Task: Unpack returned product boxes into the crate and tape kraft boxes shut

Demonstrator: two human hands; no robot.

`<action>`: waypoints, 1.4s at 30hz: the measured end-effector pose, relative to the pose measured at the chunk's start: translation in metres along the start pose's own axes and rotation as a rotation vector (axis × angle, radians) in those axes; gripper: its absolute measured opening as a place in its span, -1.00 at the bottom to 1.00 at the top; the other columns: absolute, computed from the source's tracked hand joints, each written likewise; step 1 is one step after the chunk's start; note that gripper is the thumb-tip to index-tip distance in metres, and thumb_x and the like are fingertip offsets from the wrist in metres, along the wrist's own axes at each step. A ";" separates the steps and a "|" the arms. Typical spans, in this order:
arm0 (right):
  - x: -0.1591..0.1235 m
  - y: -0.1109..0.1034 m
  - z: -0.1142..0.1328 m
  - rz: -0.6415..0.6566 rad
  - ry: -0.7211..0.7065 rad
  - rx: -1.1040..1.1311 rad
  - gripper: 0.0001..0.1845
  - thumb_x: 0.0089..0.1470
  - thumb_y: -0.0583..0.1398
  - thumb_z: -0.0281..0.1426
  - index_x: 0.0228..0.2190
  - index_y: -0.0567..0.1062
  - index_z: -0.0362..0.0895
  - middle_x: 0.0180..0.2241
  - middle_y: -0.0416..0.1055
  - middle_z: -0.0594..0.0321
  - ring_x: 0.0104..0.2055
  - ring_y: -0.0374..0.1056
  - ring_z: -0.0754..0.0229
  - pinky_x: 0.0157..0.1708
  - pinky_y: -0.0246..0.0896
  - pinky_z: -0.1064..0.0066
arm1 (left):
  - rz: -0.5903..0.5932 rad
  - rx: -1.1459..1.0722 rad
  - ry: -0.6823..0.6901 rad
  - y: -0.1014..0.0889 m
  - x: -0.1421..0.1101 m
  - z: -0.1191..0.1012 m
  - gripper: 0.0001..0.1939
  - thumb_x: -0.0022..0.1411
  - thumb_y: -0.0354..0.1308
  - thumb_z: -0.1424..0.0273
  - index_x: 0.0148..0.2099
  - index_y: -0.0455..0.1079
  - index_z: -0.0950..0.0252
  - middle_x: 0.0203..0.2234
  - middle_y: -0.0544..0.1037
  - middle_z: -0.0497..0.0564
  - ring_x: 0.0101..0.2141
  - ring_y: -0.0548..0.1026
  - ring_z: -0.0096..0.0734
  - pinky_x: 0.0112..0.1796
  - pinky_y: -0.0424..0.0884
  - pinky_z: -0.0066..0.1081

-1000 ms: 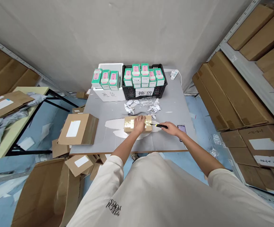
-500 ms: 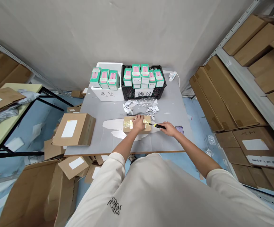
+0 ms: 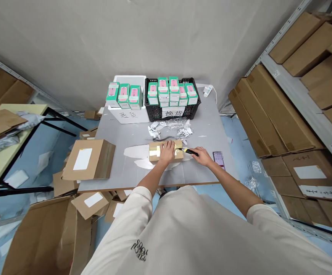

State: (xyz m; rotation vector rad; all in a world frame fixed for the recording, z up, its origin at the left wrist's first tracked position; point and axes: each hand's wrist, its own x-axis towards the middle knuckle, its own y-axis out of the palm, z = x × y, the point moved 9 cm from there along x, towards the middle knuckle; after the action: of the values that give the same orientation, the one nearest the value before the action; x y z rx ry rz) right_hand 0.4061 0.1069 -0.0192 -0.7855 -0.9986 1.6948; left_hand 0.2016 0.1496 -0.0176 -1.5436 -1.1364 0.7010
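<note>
A small brown cardboard box [image 3: 155, 152], sealed with shiny tape, lies in the middle of the grey table [image 3: 126, 168]. My left hand [image 3: 166, 151] presses flat on top of it, fingers spread. My right hand [image 3: 202, 156] grips a black and yellow utility knife [image 3: 190, 152], whose tip touches the box's right end. A phone [image 3: 219, 158] lies just right of my right hand.
A black crate [image 3: 196, 105] and a white foam box [image 3: 131, 115] with green-and-pink cartons stand at the table's far edge. Torn wrapping scraps [image 3: 170, 128] lie before them. A larger brown parcel [image 3: 89, 165] sits at the table's left edge. Cardboard boxes crowd the floor and the right shelves [image 3: 292, 99].
My hands stay on the box and the knife; the knife tip has crept slightly left against the box end. The camera has shifted a little.
</note>
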 end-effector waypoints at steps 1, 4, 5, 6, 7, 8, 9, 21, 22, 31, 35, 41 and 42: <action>-0.001 -0.002 -0.003 -0.007 -0.014 -0.006 -0.51 0.32 0.11 -0.20 0.21 0.46 -0.01 -0.04 0.51 0.06 0.03 0.34 -0.06 0.07 0.19 0.17 | 0.000 0.003 0.000 0.000 0.000 0.000 -0.47 0.47 -0.21 0.30 0.38 0.20 0.26 0.30 0.32 0.27 0.27 0.23 0.04 0.19 0.12 0.03; -0.003 -0.021 -0.028 -0.097 0.041 -0.018 -0.49 0.33 0.06 -0.21 0.23 0.44 -0.03 -0.03 0.50 0.03 0.04 0.33 -0.07 0.07 0.19 0.14 | 0.004 0.009 0.001 0.000 -0.002 -0.001 -0.47 0.47 -0.21 0.29 0.39 0.19 0.25 0.30 0.31 0.26 0.27 0.23 0.03 0.20 0.12 0.02; -0.005 -0.032 -0.044 -0.171 0.121 -0.019 -0.47 0.33 0.04 -0.22 0.24 0.42 -0.06 -0.04 0.50 0.01 0.03 0.34 -0.08 0.07 0.20 0.13 | 0.005 0.010 0.000 0.000 -0.003 -0.001 -0.47 0.47 -0.21 0.29 0.40 0.18 0.25 0.31 0.31 0.26 0.28 0.23 0.02 0.20 0.12 0.01; -0.007 -0.041 -0.058 -0.225 0.191 -0.028 -0.46 0.33 0.04 -0.22 0.25 0.40 -0.08 -0.03 0.50 0.00 0.03 0.34 -0.09 0.08 0.20 0.11 | 0.006 0.012 -0.002 0.001 -0.004 -0.001 -0.46 0.48 -0.22 0.28 0.40 0.18 0.25 0.31 0.30 0.25 0.28 0.23 0.02 0.21 0.11 0.01; -0.007 -0.044 -0.069 -0.233 0.232 -0.035 -0.46 0.30 0.06 -0.22 0.24 0.41 -0.08 0.00 0.49 0.01 0.04 0.34 -0.10 0.09 0.20 0.10 | 0.006 0.016 -0.007 0.001 -0.005 -0.001 -0.46 0.48 -0.22 0.28 0.40 0.18 0.25 0.32 0.30 0.25 0.29 0.22 0.01 0.21 0.11 0.01; -0.006 -0.043 -0.077 -0.208 0.255 -0.033 -0.45 0.27 0.10 -0.22 0.23 0.41 -0.09 0.02 0.49 0.01 0.06 0.34 -0.11 0.09 0.21 0.10 | 0.008 0.020 -0.015 0.002 -0.006 -0.001 -0.46 0.48 -0.23 0.27 0.40 0.18 0.26 0.33 0.29 0.25 0.30 0.22 0.01 0.22 0.11 0.01; -0.006 -0.041 -0.084 -0.190 0.286 -0.026 -0.42 0.23 0.13 -0.23 0.24 0.39 -0.11 0.04 0.48 0.01 0.08 0.34 -0.12 0.10 0.21 0.11 | 0.011 0.024 -0.024 0.002 -0.007 -0.001 -0.46 0.48 -0.23 0.27 0.41 0.17 0.26 0.33 0.28 0.24 0.30 0.21 0.00 0.22 0.10 0.01; -0.031 0.056 -0.154 -0.072 0.717 0.014 -0.60 0.03 0.25 -0.23 -0.11 0.56 -0.16 -0.13 0.49 -0.08 -0.12 0.48 -0.06 -0.21 0.37 0.23 | 0.118 0.009 -0.080 0.001 -0.013 0.001 -0.44 0.40 -0.08 0.31 0.40 0.15 0.21 0.42 0.12 0.19 0.39 0.08 -0.04 0.30 -0.01 0.04; -0.035 0.062 -0.160 -0.076 0.734 0.024 -0.60 0.03 0.26 -0.22 -0.12 0.55 -0.15 -0.16 0.50 -0.06 -0.13 0.48 -0.06 -0.22 0.38 0.23 | 0.125 0.012 -0.092 0.000 -0.019 0.003 -0.45 0.41 -0.09 0.31 0.40 0.15 0.20 0.42 0.12 0.18 0.39 0.07 -0.05 0.31 -0.01 0.04; -0.062 0.094 -0.177 -0.015 0.766 0.049 -0.48 0.10 0.27 -0.20 0.03 0.43 -0.20 -0.02 0.41 -0.19 0.02 0.40 -0.19 -0.06 0.35 0.06 | 0.129 0.056 -0.218 -0.013 -0.072 0.030 -0.52 0.45 -0.14 0.27 0.35 0.20 0.16 0.41 0.13 0.19 0.39 0.09 -0.08 0.28 0.05 0.00; -0.044 0.075 -0.143 -0.103 0.625 0.008 -0.44 0.20 0.19 -0.18 0.14 0.36 -0.22 0.07 0.35 -0.21 0.14 0.29 -0.24 0.09 0.23 0.00 | 0.084 0.040 -0.286 -0.018 -0.083 0.050 -0.51 0.44 -0.13 0.27 0.35 0.20 0.17 0.40 0.15 0.21 0.37 0.13 -0.06 0.26 0.11 -0.01; 0.015 0.035 -0.031 -0.225 0.221 0.281 -0.52 0.28 0.06 -0.25 0.18 0.35 -0.13 0.09 0.40 -0.04 0.02 0.37 -0.06 0.07 0.28 0.14 | -0.020 -0.059 -0.399 -0.024 -0.081 0.085 -0.44 0.41 -0.08 0.23 0.39 0.13 0.24 0.40 0.13 0.25 0.35 0.14 0.06 0.24 0.17 0.06; 0.022 0.032 -0.015 -0.224 0.189 0.308 -0.52 0.27 0.07 -0.26 0.17 0.36 -0.12 0.08 0.41 -0.02 0.01 0.38 -0.04 0.07 0.29 0.15 | -0.030 -0.077 -0.429 -0.025 -0.080 0.091 -0.41 0.40 -0.06 0.23 0.40 0.11 0.26 0.39 0.14 0.27 0.34 0.15 0.09 0.23 0.19 0.08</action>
State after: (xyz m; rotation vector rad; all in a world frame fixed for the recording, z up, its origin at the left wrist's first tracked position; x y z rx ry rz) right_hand 0.3988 0.1261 -0.0552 -0.5937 -0.6493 1.5029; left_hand 0.0843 0.1119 -0.0292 -1.4749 -1.5137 1.0088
